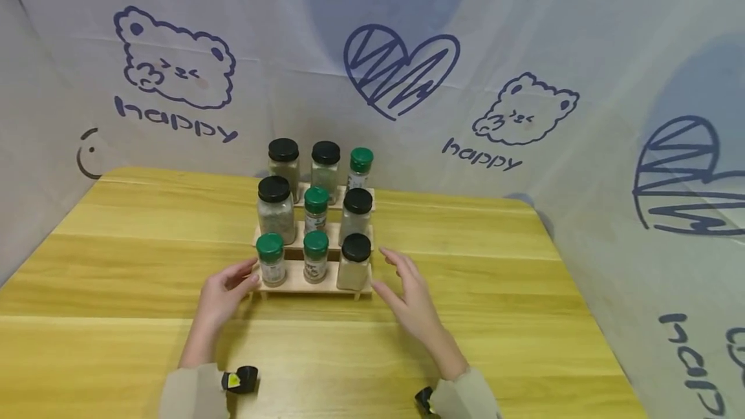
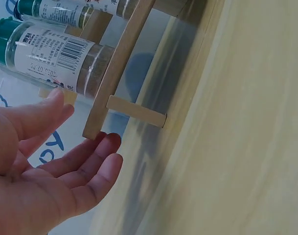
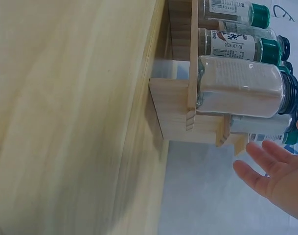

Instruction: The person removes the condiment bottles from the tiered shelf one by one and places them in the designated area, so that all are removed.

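Observation:
A three-tier wooden spice rack (image 1: 297, 286) stands on the table, holding several spice jars with green or black lids. My left hand (image 1: 226, 291) is at the left end of the lowest shelf, fingertips right at the shelf's edge beside a green-lidded jar (image 1: 271, 261). In the left wrist view its fingers (image 2: 97, 176) lie loosely bent around the shelf end (image 2: 92, 129). Off the rack's right end, my right hand (image 1: 412, 293) hovers with spread fingers, near a black-lidded square jar (image 1: 354, 266) of pale powder. Nothing sits in either hand.
The yellow wood-grain table (image 1: 489, 290) extends to both sides and in front of the rack. Behind it hangs a pale cloth (image 1: 279, 31) printed with bears, hearts and lettering. Black wrist devices (image 1: 247, 379) show at both cuffs.

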`<move>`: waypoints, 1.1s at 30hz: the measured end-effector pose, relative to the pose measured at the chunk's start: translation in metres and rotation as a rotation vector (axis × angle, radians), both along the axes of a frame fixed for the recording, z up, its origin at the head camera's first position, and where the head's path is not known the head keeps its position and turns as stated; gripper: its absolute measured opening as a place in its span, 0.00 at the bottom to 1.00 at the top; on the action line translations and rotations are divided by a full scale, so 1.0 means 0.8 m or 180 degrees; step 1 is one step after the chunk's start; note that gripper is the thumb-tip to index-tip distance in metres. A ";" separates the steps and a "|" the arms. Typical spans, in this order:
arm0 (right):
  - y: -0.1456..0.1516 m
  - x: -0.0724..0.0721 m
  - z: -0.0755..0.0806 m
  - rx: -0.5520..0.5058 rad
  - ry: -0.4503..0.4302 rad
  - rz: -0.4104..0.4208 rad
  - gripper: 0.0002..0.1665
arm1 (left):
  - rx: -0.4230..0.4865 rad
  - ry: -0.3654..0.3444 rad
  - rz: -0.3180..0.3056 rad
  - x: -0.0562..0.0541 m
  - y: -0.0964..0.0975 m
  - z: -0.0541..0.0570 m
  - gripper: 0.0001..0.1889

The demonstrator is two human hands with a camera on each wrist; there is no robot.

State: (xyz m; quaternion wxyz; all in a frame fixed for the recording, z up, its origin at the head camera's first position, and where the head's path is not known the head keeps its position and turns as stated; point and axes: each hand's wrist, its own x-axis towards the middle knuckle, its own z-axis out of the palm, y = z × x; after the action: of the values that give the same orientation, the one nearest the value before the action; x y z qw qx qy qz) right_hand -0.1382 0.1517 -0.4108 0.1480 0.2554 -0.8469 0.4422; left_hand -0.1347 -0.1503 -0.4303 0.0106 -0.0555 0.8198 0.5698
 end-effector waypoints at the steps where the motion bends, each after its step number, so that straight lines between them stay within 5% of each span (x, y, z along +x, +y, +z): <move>1: -0.001 -0.001 0.001 -0.0008 0.0008 0.0011 0.29 | 0.0015 -0.0031 -0.0015 -0.001 0.000 -0.001 0.22; 19: -0.020 -0.018 0.006 -0.0126 -0.0144 0.0120 0.30 | 0.0118 -0.0213 -0.0174 -0.009 0.001 -0.010 0.22; 33: -0.036 -0.026 0.004 -0.0121 -0.0059 0.0156 0.32 | 0.0283 -0.0419 -0.0040 -0.012 0.002 -0.012 0.22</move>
State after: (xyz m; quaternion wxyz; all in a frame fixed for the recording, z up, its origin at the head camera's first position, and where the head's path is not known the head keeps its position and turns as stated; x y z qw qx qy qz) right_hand -0.1591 0.1232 -0.4076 0.1341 0.2692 -0.8332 0.4640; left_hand -0.1444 -0.1487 -0.4396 0.0704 -0.0873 0.7916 0.6007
